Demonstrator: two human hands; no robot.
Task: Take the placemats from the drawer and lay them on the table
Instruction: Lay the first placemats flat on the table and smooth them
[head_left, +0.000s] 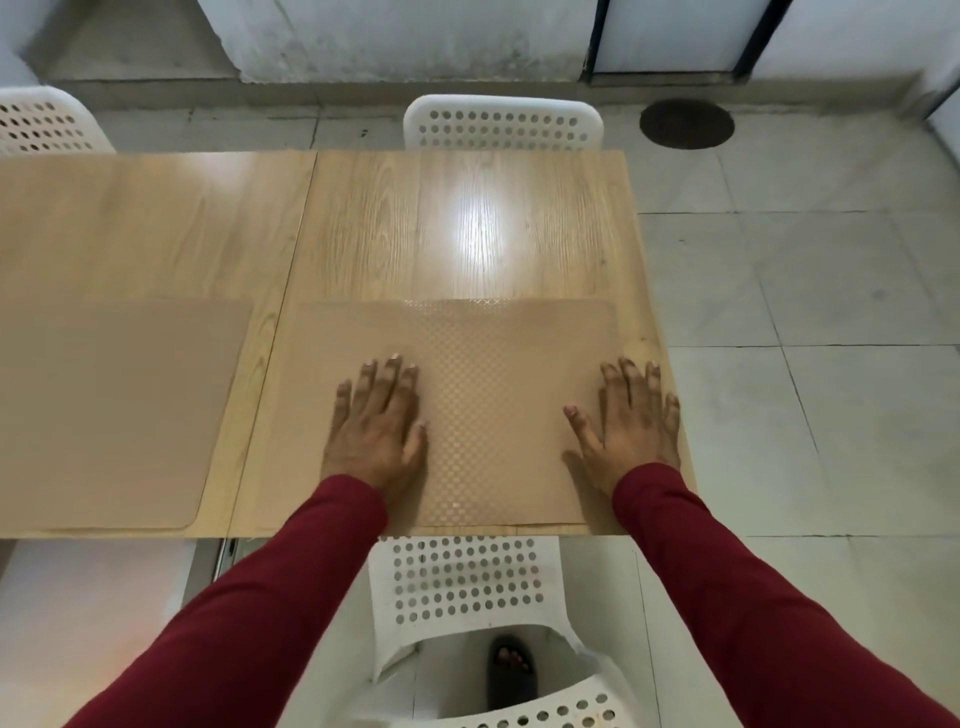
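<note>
A tan placemat (493, 384) with a fine checkered texture lies flat on the right half of the wooden table (467, 228), near its front edge. My left hand (376, 426) rests flat on the mat's left part, fingers straight. My right hand (628, 426) lies flat on the mat's right edge, fingers spread. A second tan placemat (104, 410) lies flat on the left half of the table, apart from both hands. No drawer is in view.
A white perforated chair (498, 124) stands at the table's far side, another (41, 122) at the far left. A third white chair (467, 582) sits below the front edge, a sandalled foot (511, 670) beneath it. Tiled floor (805, 364) runs to the right.
</note>
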